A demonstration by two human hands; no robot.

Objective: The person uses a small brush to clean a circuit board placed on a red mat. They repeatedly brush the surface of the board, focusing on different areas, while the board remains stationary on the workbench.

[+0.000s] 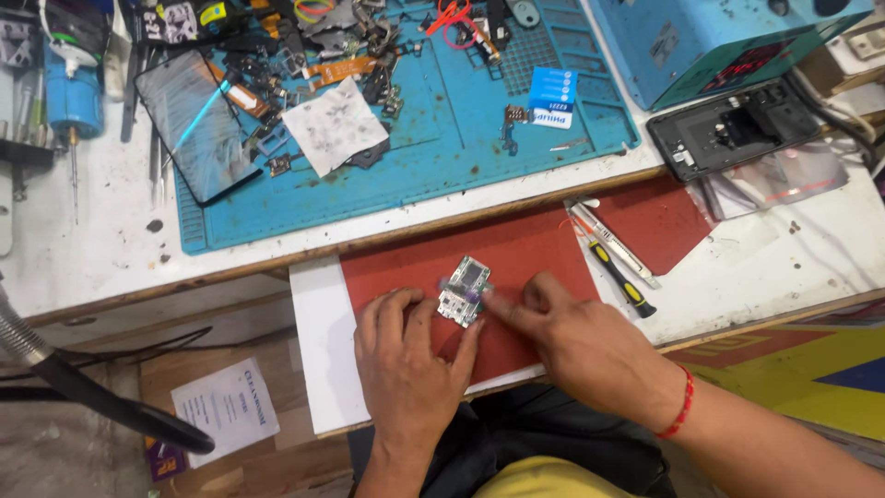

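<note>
— What is the person handling?

— A small circuit board (463,291), silvery with a purple patch. It lies on a red mat (516,254) that covers a white board (318,355) pulled out below the tabletop (83,249).

— And the hands?

— The left hand (406,364) rests flat on the mat, its fingers (466,339) together and pressed against the near edge of the circuit board, pinning it down. The right hand (576,346) comes in from the right with its forefinger (502,309) stretched out, the tip touching the board's right side; the other fingers are curled in. A red thread bracelet (682,403) sits on that wrist.

— Does either hand lift the board?

— No, it lies on the mat; both hands only touch it at its edges.

— What lies nearby?

— Just right of the hands, a screwdriver (619,277) with a black and yellow handle lies aslant on the mat, beside a slim silver tool (613,244). Further back, a blue work mat (461,129) carries a dark phone (198,124) with a cracked screen, a white cloth (334,126), many small loose parts and a little blue and white box (551,97). An opened phone back (733,129) lies to the right, in front of a blue machine (710,41).
</note>
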